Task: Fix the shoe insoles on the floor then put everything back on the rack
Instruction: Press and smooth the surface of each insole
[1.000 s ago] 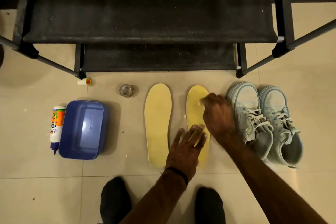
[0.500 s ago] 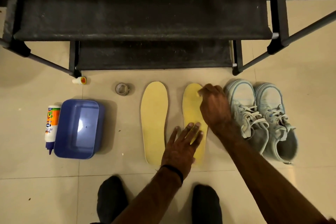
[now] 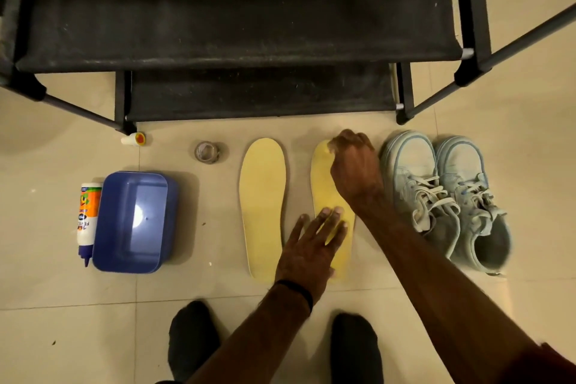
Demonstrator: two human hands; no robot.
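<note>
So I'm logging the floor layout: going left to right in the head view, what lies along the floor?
Glue bottle → blue tub → tape roll → left insole → right insole → pair of shoes.

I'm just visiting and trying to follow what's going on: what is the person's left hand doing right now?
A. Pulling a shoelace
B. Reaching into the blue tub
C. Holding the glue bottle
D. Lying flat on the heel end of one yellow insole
D: the left hand lies with straight fingers on the heel end of the right-side insole, while the glue bottle, blue tub and shoes lie untouched.
</note>
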